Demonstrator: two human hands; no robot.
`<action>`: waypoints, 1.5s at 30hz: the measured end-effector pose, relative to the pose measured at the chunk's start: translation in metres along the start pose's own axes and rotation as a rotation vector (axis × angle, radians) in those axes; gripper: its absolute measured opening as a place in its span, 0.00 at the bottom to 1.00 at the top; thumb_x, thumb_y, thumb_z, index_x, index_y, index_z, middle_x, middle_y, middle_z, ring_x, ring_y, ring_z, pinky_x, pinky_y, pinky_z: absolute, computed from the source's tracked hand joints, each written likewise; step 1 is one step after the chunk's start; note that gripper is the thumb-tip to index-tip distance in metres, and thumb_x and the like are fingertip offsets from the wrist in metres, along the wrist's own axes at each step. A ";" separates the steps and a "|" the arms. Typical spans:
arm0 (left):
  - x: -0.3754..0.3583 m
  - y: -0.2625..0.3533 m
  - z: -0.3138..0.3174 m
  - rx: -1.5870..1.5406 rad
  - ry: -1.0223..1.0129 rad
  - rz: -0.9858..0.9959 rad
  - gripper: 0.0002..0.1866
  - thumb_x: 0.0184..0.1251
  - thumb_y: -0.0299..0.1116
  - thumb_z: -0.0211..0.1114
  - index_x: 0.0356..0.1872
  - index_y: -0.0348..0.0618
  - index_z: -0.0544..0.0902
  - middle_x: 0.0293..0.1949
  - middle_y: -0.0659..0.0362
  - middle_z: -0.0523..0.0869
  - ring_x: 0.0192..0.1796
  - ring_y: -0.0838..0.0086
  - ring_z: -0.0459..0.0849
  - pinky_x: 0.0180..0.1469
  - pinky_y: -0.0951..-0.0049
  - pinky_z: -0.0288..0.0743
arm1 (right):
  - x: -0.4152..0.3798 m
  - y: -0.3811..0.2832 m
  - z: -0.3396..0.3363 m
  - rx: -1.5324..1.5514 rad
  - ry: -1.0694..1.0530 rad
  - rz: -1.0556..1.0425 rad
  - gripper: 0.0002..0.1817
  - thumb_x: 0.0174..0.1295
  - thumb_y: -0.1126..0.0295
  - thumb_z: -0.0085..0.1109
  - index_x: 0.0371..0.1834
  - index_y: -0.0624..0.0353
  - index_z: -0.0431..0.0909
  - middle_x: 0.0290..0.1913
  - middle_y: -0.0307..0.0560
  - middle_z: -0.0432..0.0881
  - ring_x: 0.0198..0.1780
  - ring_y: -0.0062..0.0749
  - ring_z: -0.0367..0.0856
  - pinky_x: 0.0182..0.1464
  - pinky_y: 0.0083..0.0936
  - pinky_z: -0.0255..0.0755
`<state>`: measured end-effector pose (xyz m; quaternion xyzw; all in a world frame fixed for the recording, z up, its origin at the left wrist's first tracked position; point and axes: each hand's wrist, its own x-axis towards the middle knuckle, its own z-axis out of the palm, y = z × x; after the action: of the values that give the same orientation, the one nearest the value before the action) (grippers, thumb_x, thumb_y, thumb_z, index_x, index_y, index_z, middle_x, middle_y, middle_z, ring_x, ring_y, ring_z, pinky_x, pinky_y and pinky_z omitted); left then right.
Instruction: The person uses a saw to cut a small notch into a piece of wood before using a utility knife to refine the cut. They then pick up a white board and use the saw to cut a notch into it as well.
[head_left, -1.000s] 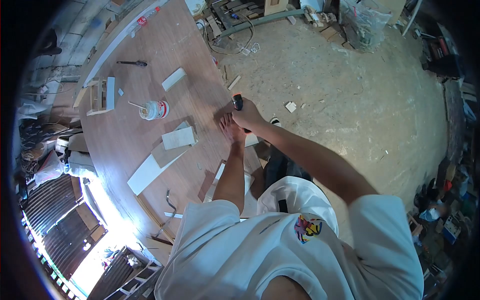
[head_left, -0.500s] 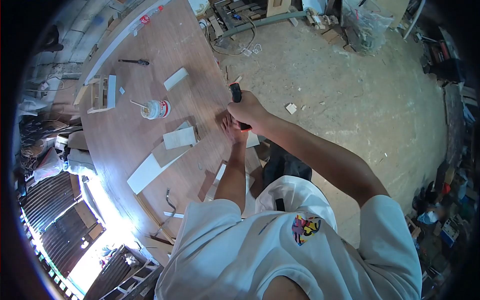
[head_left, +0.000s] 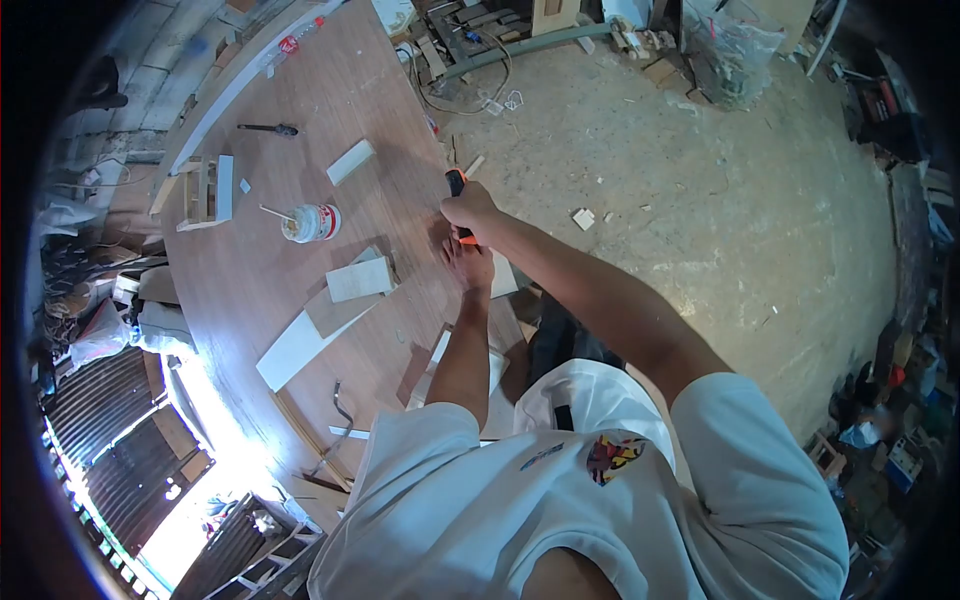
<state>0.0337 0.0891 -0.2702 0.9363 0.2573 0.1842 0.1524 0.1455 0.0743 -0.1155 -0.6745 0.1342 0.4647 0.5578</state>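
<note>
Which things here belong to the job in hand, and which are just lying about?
In hand:
black-and-orange tool, in the right hand
tabletop, apparently under the left hand

Lying about, it seems:
white tub with a stick
slim dark tool
loose pale blocks
bottle

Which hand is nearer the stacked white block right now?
Left. The left hand lies on the table, a gap away from the block; the right hand, gripping the black-and-orange tool, is beyond the left, farther from the block.
</note>
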 end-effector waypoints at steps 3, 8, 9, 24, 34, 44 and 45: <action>-0.005 0.001 -0.008 0.004 -0.001 0.011 0.19 0.51 0.37 0.62 0.43 0.38 0.73 0.41 0.52 0.76 0.47 0.56 0.73 0.51 0.56 0.64 | 0.015 0.018 -0.013 -0.097 0.014 -0.039 0.02 0.54 0.81 0.45 0.27 0.62 0.66 0.15 0.43 0.67 0.12 0.26 0.68 0.13 0.27 0.61; -0.007 0.002 -0.013 -0.018 -0.045 0.062 0.15 0.51 0.36 0.61 0.39 0.41 0.73 0.40 0.53 0.75 0.47 0.58 0.73 0.50 0.59 0.63 | -0.034 0.017 -0.023 0.056 0.012 -0.141 0.07 0.51 0.80 0.46 0.34 0.62 0.69 0.18 0.43 0.71 0.15 0.27 0.71 0.15 0.27 0.64; -0.006 0.003 -0.013 -0.014 -0.011 0.081 0.15 0.51 0.36 0.61 0.38 0.41 0.73 0.40 0.53 0.75 0.47 0.58 0.72 0.50 0.59 0.63 | -0.038 0.015 -0.024 0.106 0.001 -0.172 0.04 0.53 0.82 0.44 0.28 0.59 0.64 0.16 0.40 0.66 0.12 0.25 0.66 0.13 0.27 0.60; -0.012 -0.010 0.011 -0.151 -0.102 -0.154 0.19 0.56 0.45 0.57 0.42 0.42 0.75 0.50 0.51 0.75 0.56 0.58 0.70 0.57 0.57 0.61 | -0.135 -0.051 -0.036 0.248 -0.155 -0.092 0.06 0.53 0.81 0.48 0.30 0.57 0.64 0.19 0.41 0.67 0.15 0.24 0.66 0.16 0.25 0.59; 0.001 0.001 -0.009 -0.032 0.021 0.017 0.10 0.57 0.35 0.59 0.35 0.40 0.75 0.35 0.52 0.75 0.45 0.55 0.74 0.49 0.57 0.65 | -0.009 -0.014 -0.012 0.275 -0.022 -0.003 0.03 0.52 0.80 0.49 0.23 0.67 0.69 0.16 0.47 0.72 0.14 0.30 0.71 0.15 0.30 0.65; 0.001 -0.001 -0.007 0.000 -0.002 0.023 0.17 0.52 0.38 0.63 0.41 0.41 0.76 0.41 0.52 0.76 0.50 0.57 0.72 0.50 0.57 0.65 | -0.069 -0.033 -0.019 0.127 -0.064 -0.006 0.04 0.55 0.82 0.44 0.28 0.60 0.65 0.18 0.40 0.65 0.14 0.24 0.66 0.14 0.25 0.62; -0.004 -0.001 -0.007 0.006 0.046 0.043 0.17 0.52 0.38 0.63 0.41 0.41 0.76 0.41 0.52 0.76 0.50 0.57 0.73 0.50 0.57 0.65 | -0.082 -0.039 -0.021 0.175 -0.076 0.002 0.04 0.55 0.81 0.45 0.28 0.60 0.65 0.18 0.39 0.65 0.15 0.24 0.66 0.15 0.25 0.62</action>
<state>0.0273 0.0897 -0.2651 0.9376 0.2411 0.2082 0.1397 0.1390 0.0411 -0.0287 -0.6050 0.1535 0.4772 0.6187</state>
